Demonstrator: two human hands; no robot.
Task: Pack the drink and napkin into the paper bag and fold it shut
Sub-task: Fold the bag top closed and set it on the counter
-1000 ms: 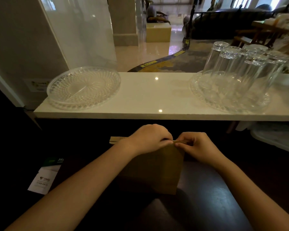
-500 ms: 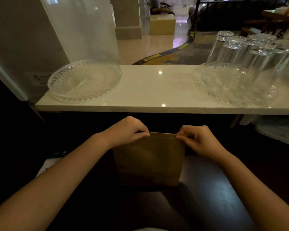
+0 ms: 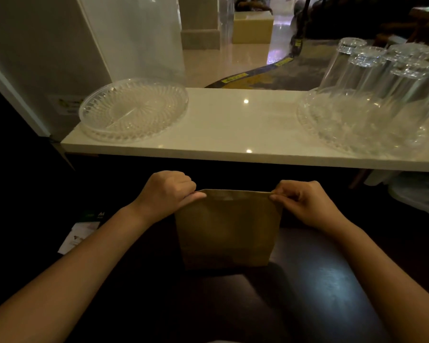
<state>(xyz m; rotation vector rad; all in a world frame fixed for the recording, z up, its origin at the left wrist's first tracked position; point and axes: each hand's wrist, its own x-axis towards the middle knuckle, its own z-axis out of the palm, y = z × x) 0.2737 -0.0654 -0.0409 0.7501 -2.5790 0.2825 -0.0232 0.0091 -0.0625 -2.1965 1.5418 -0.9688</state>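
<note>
A brown paper bag (image 3: pixel 227 229) stands upright on the dark table in front of me, its top edge flattened into a straight line. My left hand (image 3: pixel 167 191) pinches the top left corner of the bag between thumb and fingers. My right hand (image 3: pixel 304 203) pinches the top right corner the same way. The bag's mouth is pressed shut, so the drink and the napkin are not visible.
A white counter (image 3: pixel 233 129) runs across behind the bag. On it sit an empty clear glass dish (image 3: pixel 134 110) at the left and a glass tray (image 3: pixel 315 120) bearing several upturned glasses (image 3: pixel 372 78) at the right. A white card (image 3: pixel 76 237) lies on the table at the left.
My hands, close together at the middle of the bag's top a second ago, have slid apart to its two corners, stretching the top edge flat.
</note>
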